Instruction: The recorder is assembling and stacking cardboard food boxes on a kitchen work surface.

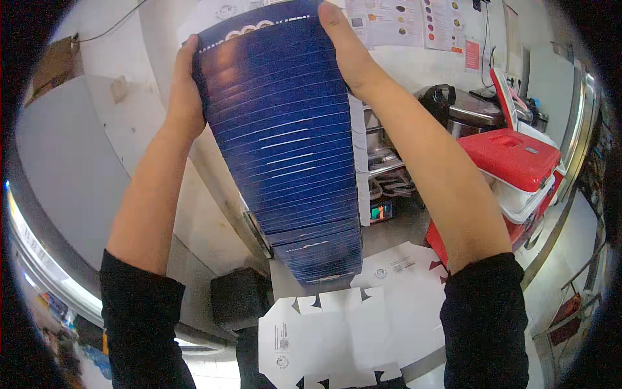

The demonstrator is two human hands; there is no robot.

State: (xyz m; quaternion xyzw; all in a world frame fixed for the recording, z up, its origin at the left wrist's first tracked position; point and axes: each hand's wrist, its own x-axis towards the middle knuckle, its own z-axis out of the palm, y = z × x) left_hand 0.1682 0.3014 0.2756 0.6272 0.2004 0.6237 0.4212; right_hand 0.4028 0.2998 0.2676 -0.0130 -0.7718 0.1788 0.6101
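A tall stack of dark blue cardboard boxes with thin pale lines across its front rises from the counter to the top of the view. My left hand presses against the left side of the stack near its top, thumb pointing up. On the opposite side, my right hand grips the upper right corner, its thumb over the edge. Part of my fingers is hidden behind the boxes. Below, a flat white die-cut box blank with notched edges lies close to me, overlapping another white blank.
To the right stand red-and-white cooler boxes, one with a raised lid. Behind them is a metal appliance. Shelves hold clear containers beside the stack. A black box-like object sits at lower left. Printed sheets hang on the wall.
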